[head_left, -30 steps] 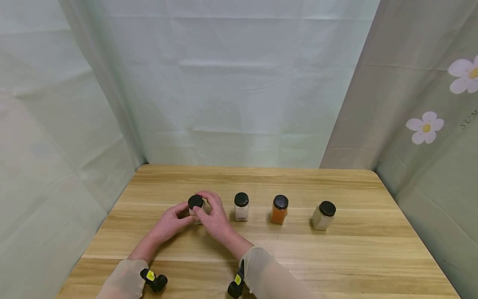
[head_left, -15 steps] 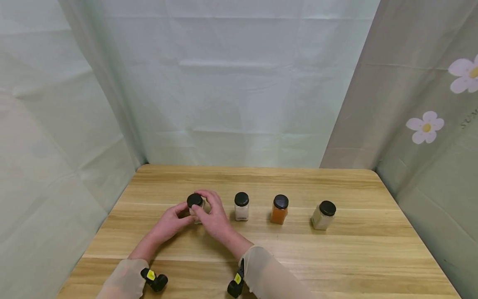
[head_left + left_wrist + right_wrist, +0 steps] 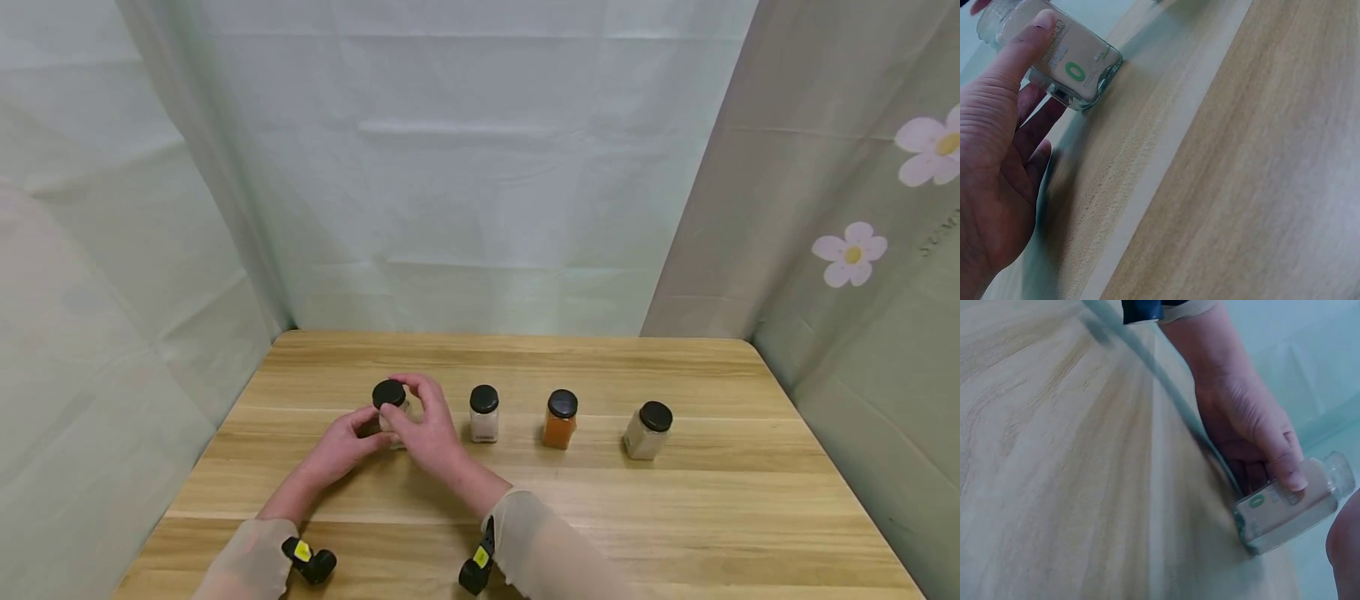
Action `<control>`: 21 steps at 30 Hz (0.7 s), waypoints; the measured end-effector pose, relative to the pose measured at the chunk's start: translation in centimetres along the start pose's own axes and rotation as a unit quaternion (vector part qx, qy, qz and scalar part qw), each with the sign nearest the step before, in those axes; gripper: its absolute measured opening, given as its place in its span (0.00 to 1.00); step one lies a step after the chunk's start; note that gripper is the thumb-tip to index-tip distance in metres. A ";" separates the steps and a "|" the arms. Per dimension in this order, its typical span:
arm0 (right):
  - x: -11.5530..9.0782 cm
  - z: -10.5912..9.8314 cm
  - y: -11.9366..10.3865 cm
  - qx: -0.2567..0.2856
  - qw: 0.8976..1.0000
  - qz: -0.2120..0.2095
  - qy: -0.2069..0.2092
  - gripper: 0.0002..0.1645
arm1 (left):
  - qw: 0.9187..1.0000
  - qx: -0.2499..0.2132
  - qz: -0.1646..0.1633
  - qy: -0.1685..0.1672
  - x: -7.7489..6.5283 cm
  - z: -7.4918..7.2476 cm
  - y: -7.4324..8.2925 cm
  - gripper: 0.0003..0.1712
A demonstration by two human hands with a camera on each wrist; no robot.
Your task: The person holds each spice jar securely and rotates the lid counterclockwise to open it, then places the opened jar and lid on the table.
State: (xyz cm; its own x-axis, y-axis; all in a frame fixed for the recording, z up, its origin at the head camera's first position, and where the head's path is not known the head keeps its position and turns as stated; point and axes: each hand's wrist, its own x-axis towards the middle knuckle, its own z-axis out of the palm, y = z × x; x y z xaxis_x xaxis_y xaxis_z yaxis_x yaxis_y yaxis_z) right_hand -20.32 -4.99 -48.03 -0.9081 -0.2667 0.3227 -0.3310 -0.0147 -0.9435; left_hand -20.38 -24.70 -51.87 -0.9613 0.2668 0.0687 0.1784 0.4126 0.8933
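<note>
A clear, square glass jar of pale powder [image 3: 1066, 59] is gripped by the left hand [image 3: 339, 452] at the left of the pale wooden table [image 3: 675, 517], its round black lid [image 3: 387, 392] pinched by the right hand [image 3: 431, 432]; uncapping seems in hand, a steady lift clear being called for

You are seeing a white jar [image 3: 484, 425], an orange jar [image 3: 559, 431] and a beige jar [image 3: 643, 442] standing apart on the surface [image 3: 712, 533], left to right, all wearing black lids [image 3: 562, 403]. Cloth [image 3: 480, 183] is hanging behind and along both sides. On its right side, a pale flower [image 3: 850, 254] is showing beside dark lettering [image 3: 941, 232], and a second flower [image 3: 930, 150] is running out of your view.
</note>
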 end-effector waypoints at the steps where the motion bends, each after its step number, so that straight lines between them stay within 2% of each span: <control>1: 0.0 -0.1 -0.2 0.003 1.000 0.002 0.001 0.24 | 1.000 -0.002 -0.001 -0.001 0.0 0.0 0.0 0.30; 21: -0.8 -1.9 -4.0 0.056 0.997 -0.043 -0.014 0.23 | 1.000 0.018 -0.016 0.005 0.0 -0.1 0.3 0.31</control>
State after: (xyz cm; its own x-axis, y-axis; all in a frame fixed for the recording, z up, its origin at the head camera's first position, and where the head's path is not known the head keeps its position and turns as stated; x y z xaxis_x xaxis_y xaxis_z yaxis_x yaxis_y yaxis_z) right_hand -18.81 -2.86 -44.36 -0.8696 -0.2859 0.4026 -0.3759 -0.1455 -0.9152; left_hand -20.30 -24.63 -51.56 -0.9686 0.2444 0.0454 0.1550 0.4513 0.8788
